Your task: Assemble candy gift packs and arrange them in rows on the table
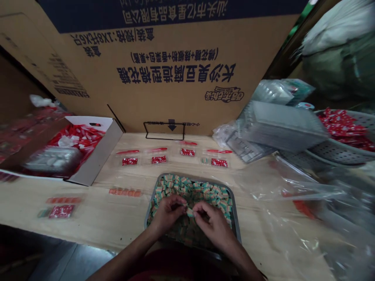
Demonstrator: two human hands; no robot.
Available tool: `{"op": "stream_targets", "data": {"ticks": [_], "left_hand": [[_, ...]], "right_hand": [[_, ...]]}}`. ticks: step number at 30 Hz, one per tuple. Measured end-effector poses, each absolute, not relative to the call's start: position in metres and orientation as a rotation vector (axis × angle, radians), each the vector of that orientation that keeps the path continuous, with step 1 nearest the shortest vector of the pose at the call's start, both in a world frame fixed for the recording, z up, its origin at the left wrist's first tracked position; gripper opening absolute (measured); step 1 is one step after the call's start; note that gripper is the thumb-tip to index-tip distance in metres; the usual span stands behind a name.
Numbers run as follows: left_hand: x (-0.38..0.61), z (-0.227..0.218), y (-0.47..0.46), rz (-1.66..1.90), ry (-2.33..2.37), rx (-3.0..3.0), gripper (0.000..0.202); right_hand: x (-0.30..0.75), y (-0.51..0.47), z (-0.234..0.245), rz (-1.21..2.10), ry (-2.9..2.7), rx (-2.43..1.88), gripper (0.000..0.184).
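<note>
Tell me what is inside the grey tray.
The grey tray holds many small green-and-orange pieces, heaped together. The left hand and right hand cover some of them, and the tray's bottom beneath the pieces cannot be seen.

right hand [211, 221]: pinching small striped piece [190, 212] | left hand [170, 212]: fingertips close beside it | below: grey tray [236, 224], striped pieces [172, 183], on desk [102, 226] | beyond: red sachets [159, 159] | behind: large cardboard box [175, 105]

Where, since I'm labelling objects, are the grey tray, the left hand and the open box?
Grey tray [234, 212], head view: right rim.
Left hand [166, 213], head view: its back.
Open box [98, 156], head view: right wall.
</note>
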State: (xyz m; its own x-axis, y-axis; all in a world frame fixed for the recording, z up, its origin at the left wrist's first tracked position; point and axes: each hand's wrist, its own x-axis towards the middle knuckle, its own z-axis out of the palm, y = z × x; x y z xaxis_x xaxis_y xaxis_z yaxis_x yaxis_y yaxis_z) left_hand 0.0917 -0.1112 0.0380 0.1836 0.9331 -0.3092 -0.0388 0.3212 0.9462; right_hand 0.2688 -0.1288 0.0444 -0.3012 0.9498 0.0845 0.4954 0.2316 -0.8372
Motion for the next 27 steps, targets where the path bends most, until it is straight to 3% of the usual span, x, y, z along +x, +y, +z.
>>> {"op": "stream_targets", "data": {"ticks": [10, 16, 27], "left_hand": [[0.092, 0.043, -0.112, 0.835, 1.125, 0.929, 0.022], [0.091, 0.047, -0.112, 0.816, 1.086, 0.802, 0.034], [0.09, 0.038, -0.116, 0.903, 1.029, 0.895, 0.035]], "right_hand": [[0.258, -0.13, 0.039, 1.013, -1.759, -1.391, 0.009], [0.258, -0.131, 0.035, 1.257, -1.423, -1.338, 0.019], [0.254, -0.132, 0.031, 1.347, -1.245, -1.304, 0.022]]}}
